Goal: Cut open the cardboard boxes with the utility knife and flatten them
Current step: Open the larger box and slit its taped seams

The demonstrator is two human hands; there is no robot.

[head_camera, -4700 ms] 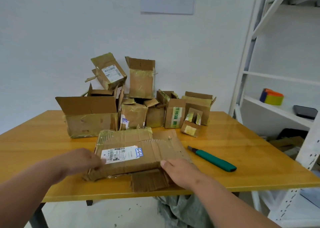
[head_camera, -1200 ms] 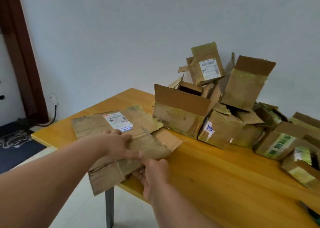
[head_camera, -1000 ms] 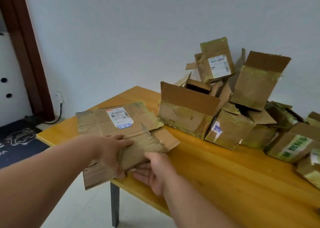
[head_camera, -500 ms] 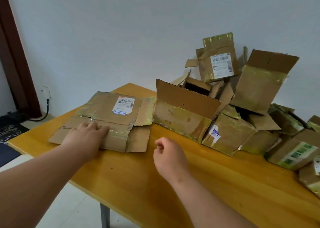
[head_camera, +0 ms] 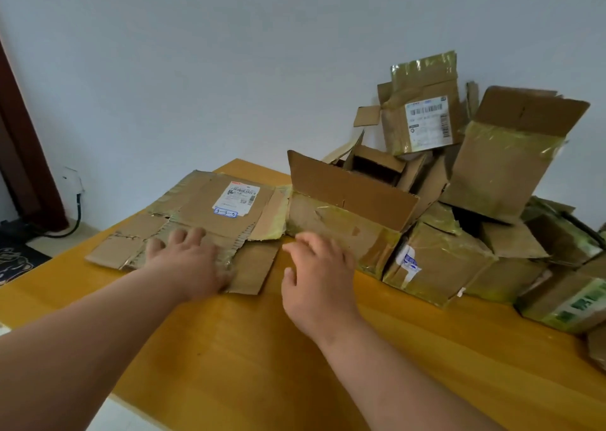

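So the flattened box [head_camera: 210, 220] has gone from being carried in both hands a second ago to lying flat at the table's [head_camera: 262, 348] left corner, one down basically. The left hand [head_camera: 187, 260] presses on it with fingers spread, while the right hand [head_camera: 314, 266] has let go and reaches, fingers loose and apart, toward the open box [head_camera: 344, 220] right beside it. The pile of boxes [head_camera: 475, 201] crowds the right side, and the knife isn't in view.

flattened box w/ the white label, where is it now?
Head view: the flattened box lies flat at the table's far left corner, under the left hand, its right edge against the open box fronting the pile.
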